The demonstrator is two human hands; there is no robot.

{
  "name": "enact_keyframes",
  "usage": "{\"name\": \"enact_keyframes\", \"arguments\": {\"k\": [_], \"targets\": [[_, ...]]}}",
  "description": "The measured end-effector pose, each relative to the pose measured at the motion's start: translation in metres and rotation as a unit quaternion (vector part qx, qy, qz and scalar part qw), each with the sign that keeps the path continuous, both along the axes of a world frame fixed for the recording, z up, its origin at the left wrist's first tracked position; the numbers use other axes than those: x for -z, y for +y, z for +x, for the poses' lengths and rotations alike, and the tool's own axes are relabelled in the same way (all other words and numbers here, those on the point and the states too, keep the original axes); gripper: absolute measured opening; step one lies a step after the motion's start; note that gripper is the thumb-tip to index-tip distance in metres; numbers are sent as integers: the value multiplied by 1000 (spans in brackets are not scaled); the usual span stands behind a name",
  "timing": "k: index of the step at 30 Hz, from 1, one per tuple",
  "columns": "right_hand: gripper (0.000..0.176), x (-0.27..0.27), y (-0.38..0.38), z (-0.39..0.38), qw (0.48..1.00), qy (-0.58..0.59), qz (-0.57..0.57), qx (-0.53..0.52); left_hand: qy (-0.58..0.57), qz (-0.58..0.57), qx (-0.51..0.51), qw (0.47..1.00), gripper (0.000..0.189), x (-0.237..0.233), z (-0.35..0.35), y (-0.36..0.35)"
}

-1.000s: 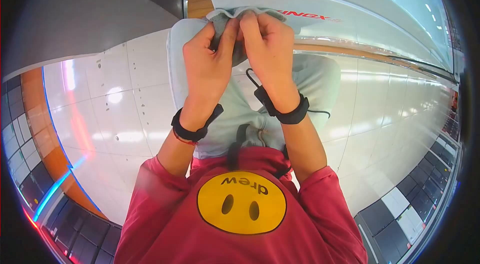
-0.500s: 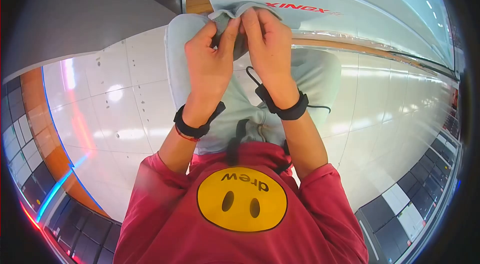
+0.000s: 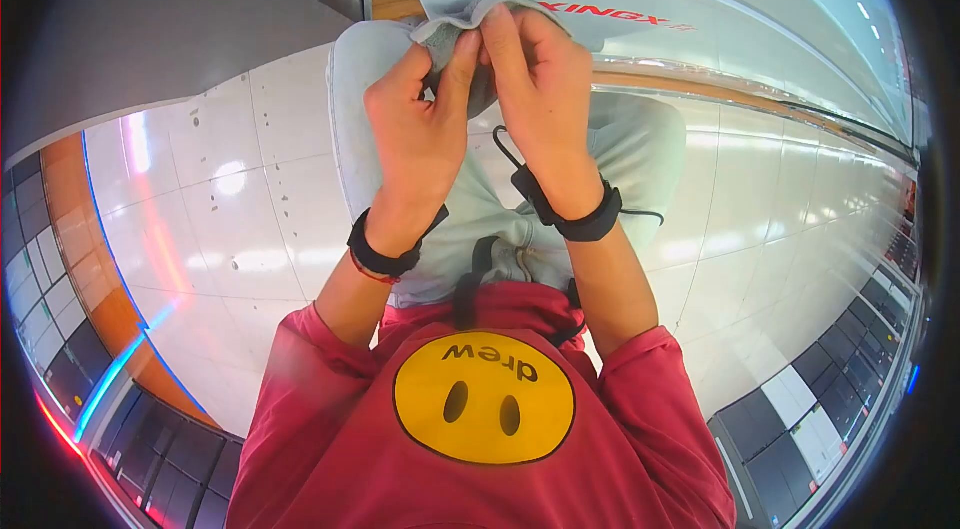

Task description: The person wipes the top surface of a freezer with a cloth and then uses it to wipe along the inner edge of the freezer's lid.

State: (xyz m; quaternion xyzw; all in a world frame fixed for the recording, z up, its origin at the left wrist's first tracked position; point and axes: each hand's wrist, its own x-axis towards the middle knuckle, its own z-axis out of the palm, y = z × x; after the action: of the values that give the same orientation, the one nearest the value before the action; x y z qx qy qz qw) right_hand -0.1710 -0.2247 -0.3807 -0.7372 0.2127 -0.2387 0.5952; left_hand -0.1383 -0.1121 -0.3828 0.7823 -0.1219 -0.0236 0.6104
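Observation:
A grey cloth is bunched up between my two hands, above my knees. My left hand pinches its near left edge between thumb and fingers. Beside it, my right hand grips the cloth's upper part, its index finger and thumb close to the left thumb. Folds and fingers hide much of the cloth. Black bands circle both wrists, and a black cable loops out by the right one.
Directly ahead stands a white appliance with red lettering. A dark grey panel with a torn yellowish patch is at upper left. Pale tiled floor lies around my legs. Shelves of dark and white boxes curve along both lower sides.
Both hands and the cloth have shifted very slightly, the cloth's upper edge a little higher in view and my right hand slightly rightward. The grip looks the same.

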Motion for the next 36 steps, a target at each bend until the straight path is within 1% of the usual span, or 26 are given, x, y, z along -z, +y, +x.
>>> {"name": "enact_keyframes", "arguments": {"k": [2, 5, 7, 11, 14, 20, 23, 26, 28, 31, 34, 36], "targets": [[37, 2, 1, 1, 1000, -9, -10, 8, -10, 2, -1, 1000, 31, 3, 1, 0], [37, -3, 4, 3, 999, -28, 21, 19, -17, 3, -1, 1000, 35, 7, 1, 1], [37, -5, 5, 3, 999, -14, 21, 25, -11, -2, -1, 1000, 36, 2, 1, 0], [37, -5, 5, 2, 998, 16, 50, 27, -26, -12, -7, 1000, 35, 1, 1, -3], [37, -7, 4, 3, 998, -18, 53, 18, -21, -5, -1, 1000, 36, -1, 0, -1], [38, -3, 6, 3, 998, 19, 58, 27, -13, -10, -2, 1000, 36, 5, 3, 2], [39, -3, 8, 4, 997, 5, 77, 31, -19, -22, -1, 1000, 35, 5, 4, 1], [40, -9, 6, 4, 998, 1, 61, 15, -3, -15, 0, 1000, 33, -3, 3, 1], [41, -8, 9, 5, 997, -6, 67, 27, 2, -7, 2, 1000, 32, -4, 3, 2], [42, -3, 8, 4, 996, 5, 80, 31, -23, -32, 0, 999, 31, 4, 4, 0], [41, -6, 6, 4, 996, 10, 83, 21, -35, -22, 1, 999, 31, 6, 5, 1], [41, -11, 7, 4, 996, 12, 87, 21, -6, -17, 0, 1000, 31, 3, 4, 3]]}}
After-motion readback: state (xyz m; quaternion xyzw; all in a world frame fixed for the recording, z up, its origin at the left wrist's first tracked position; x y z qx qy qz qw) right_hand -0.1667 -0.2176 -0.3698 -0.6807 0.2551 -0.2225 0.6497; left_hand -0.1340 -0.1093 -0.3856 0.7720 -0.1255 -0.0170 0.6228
